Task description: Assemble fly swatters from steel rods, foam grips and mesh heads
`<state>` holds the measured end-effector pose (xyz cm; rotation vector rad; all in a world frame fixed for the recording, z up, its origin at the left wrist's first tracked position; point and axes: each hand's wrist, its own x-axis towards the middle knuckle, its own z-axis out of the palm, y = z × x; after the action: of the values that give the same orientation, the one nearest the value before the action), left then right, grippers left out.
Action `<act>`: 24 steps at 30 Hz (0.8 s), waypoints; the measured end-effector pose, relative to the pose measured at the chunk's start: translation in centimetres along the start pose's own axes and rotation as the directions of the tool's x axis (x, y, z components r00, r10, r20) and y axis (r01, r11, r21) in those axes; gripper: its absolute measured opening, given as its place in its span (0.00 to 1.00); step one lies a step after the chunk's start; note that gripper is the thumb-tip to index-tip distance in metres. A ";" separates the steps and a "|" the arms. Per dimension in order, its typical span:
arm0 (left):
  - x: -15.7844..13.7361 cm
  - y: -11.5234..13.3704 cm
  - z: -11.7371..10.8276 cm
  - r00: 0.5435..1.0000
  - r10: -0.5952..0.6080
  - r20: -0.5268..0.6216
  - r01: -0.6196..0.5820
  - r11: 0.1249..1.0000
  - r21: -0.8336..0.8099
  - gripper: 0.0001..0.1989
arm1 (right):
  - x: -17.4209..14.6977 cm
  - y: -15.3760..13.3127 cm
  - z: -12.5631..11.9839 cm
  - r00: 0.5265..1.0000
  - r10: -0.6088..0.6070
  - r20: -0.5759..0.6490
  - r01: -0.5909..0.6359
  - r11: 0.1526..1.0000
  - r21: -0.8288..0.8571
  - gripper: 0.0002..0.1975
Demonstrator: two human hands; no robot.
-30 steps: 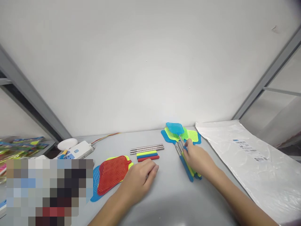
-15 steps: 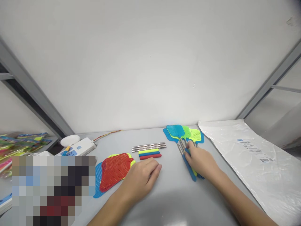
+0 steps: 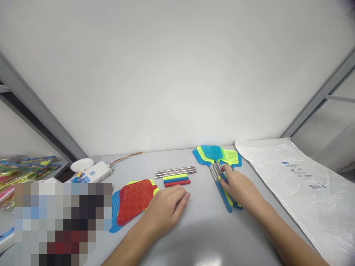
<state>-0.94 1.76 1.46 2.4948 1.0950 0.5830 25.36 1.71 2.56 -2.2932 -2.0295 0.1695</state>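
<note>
On the right, a pile of assembled fly swatters (image 3: 222, 190) lies with blue, yellow and green mesh heads toward the wall. My right hand (image 3: 235, 181) is closed around swatter shafts near the top of their grips; which ones exactly is partly hidden. Resting on the table, my left hand (image 3: 169, 207) has its fingers curled in, and nothing shows in it. Just left of it is a stack of loose swatter heads, a red mesh head (image 3: 134, 201) uppermost. Beyond it lie yellow, blue and red handle grips (image 3: 177, 183) and several metal rods (image 3: 176, 171).
A white plastic mailer bag (image 3: 294, 184) with a printed label covers the table's right side. At the left are a power strip (image 3: 97, 171), a white round object (image 3: 82, 165) and packaged colourful items (image 3: 27, 173). A pixelated block hides the lower left. A pale wall (image 3: 172, 92) stands behind.
My right hand has shifted slightly, and the top blue swatter has slid toward the right, baring more of the yellow head beneath. My left hand has stayed in place.
</note>
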 end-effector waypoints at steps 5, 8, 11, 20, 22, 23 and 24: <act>0.1 0.0 0.0 1.000 -0.003 0.003 0.003 1.000 -0.005 0.16 | 0.0 0.4 0.0 0.999 -0.042 0.017 0.041 0.999 0.030 0.10; 0.1 0.0 0.0 1.000 -0.014 0.004 0.014 1.000 -0.006 0.16 | 0.0 0.5 0.0 0.996 -0.092 0.016 0.091 0.995 0.051 0.08; 0.1 -0.2 0.1 1.000 -0.029 0.009 0.029 1.000 -0.008 0.16 | 0.0 0.6 0.1 0.993 -0.118 0.012 0.117 0.991 0.062 0.06; 0.5 -0.5 0.2 0.999 -0.047 0.020 0.047 0.999 -0.012 0.17 | 0.1 1.0 0.2 0.991 -0.134 0.000 0.133 0.988 0.082 0.08; 0.5 -0.5 0.2 0.999 -0.047 0.025 0.047 0.999 -0.011 0.17 | 0.2 1.2 0.2 0.989 -0.145 0.000 0.145 0.986 0.086 0.08; 0.5 -0.6 0.2 0.999 -0.048 0.026 0.048 0.999 -0.010 0.17 | 0.2 1.3 0.2 0.988 -0.155 -0.001 0.154 0.984 0.088 0.09; 0.5 -0.6 0.2 0.998 -0.049 0.025 0.050 0.999 -0.009 0.17 | 0.2 1.3 0.2 0.987 -0.163 -0.002 0.163 0.983 0.088 0.09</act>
<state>-0.91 2.44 1.17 2.4526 1.1384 0.5403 26.67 1.76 2.14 -2.0666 -2.1543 0.2489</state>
